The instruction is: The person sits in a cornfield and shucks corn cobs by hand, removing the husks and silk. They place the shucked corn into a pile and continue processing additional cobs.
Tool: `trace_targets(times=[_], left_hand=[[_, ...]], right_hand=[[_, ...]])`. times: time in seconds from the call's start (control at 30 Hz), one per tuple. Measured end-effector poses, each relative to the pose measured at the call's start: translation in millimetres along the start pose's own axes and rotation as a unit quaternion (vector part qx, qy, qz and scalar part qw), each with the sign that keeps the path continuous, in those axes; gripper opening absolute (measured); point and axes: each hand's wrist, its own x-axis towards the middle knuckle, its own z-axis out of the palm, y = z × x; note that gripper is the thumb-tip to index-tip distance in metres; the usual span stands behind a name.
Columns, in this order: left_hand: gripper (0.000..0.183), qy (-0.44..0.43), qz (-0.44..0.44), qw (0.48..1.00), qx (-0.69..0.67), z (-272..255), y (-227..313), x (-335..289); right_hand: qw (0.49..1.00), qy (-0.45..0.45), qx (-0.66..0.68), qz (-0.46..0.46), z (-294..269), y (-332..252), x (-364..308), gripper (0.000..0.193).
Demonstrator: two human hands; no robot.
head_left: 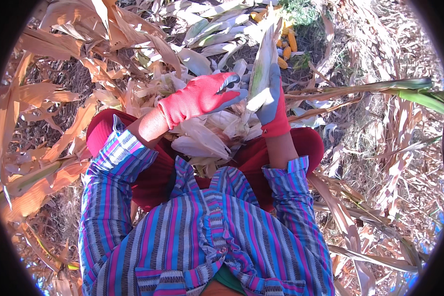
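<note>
An ear of corn in its pale green husk [262, 74] stands upright in front of me. My right hand [274, 101], in a red glove with a grey palm, holds it, with the fingers lying along its right side. Close to the ear's left side, my left hand [207, 97] wears a matching glove. Its thumb and fingers are apart and hold nothing. Loose dry husks [202, 140] are heaped below the hands, between my bent legs.
Several husk-covered ears [217, 32] lie on the ground ahead. Bare yellow corn ears [292, 41] sit to their right. Dry corn leaves [69, 42] crowd the left side, and a stalk [360, 89] reaches in from the right. Straw litters the ground [380, 143].
</note>
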Motion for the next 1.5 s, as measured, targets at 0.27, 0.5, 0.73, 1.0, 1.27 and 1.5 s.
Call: trace_targets(times=[0.27,0.5,0.73,1.0,1.27,1.5], left_hand=[[0.051,-0.051,-0.172,0.920,-0.350,-3,16,12],[0.045,0.056,-0.137,0.912,-0.383,17,-9,16],[0.066,0.075,-0.129,0.976,-0.160,24,-8,15],[0.024,0.097,-0.121,0.792,-0.591,7,-24,18],[0.027,0.187,-0.167,0.634,-0.731,3,-27,31],[0.034,0.119,-0.133,0.641,-0.747,11,-19,27]], right_hand=[[0.987,-0.105,-0.110,-0.042,7,14,-6,0.056],[0.901,-0.057,-0.420,-0.090,-2,1,2,0.049],[0.945,-0.024,-0.277,-0.173,-9,12,10,0.047],[0.989,-0.017,0.000,-0.150,-5,-13,5,0.062],[0.984,-0.134,-0.017,-0.114,-7,11,-10,0.058],[0.986,-0.060,-0.152,-0.044,11,27,6,0.051]])
